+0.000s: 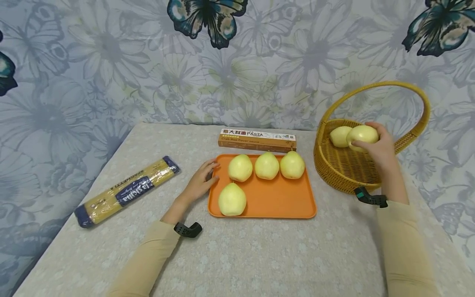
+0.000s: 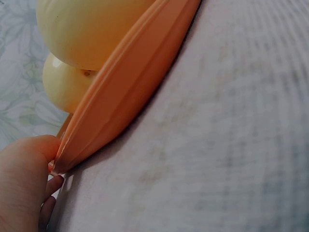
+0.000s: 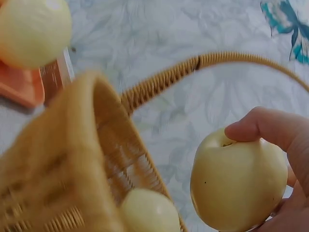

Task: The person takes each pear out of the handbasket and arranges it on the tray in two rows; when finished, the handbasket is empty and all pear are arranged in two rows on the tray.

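In the head view my right hand (image 1: 380,146) grips a pale yellow pear (image 1: 363,137) over the wicker basket (image 1: 337,177). The right wrist view shows the thumb at the stem hollow of this pear (image 3: 236,183), fingers round its far side. Another pear (image 1: 339,136) lies inside the basket. My left hand (image 1: 200,181) holds the left edge of an orange tray (image 1: 276,202), close to its far corner. In the left wrist view, thumb and fingers close about the tray rim (image 2: 72,145). On the tray sit three pears in a back row and one pear (image 1: 232,200) at front left.
A pasta box (image 1: 257,140) lies just behind the tray. Left of my left hand, a spaghetti packet (image 1: 128,192) lies at a slant on the cloth-covered table (image 1: 259,255). The basket's tall handle (image 1: 393,83) arches above my right hand. Patterned fabric hangs behind.
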Tool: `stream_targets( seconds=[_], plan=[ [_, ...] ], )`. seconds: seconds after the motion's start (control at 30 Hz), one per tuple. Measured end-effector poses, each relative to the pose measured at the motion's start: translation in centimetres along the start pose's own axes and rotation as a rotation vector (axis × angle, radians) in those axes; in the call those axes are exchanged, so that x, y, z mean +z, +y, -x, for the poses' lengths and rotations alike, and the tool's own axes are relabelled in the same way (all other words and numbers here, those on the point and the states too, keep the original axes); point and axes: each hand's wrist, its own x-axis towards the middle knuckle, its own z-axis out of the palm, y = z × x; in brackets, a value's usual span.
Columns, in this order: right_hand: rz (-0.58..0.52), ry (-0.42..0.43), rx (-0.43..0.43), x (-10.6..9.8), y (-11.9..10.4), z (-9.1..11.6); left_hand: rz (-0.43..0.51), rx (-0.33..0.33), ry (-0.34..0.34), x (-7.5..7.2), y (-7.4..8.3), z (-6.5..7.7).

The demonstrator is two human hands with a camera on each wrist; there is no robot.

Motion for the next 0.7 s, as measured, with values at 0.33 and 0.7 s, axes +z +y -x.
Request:
stream_targets(
  seconds=[0.33, 0.7],
  plan=[
    [-0.139, -0.158, -0.052, 2.0, -3.2, 2.3, 0.023, -0.024, -0.001, 0.0, -0.1, 0.0],
    [-0.084, -0.389, -0.188, 8.0, -6.1, 6.1, 0.018, -0.027, -0.004, 0.0, -0.1, -0.1]
  ],
)
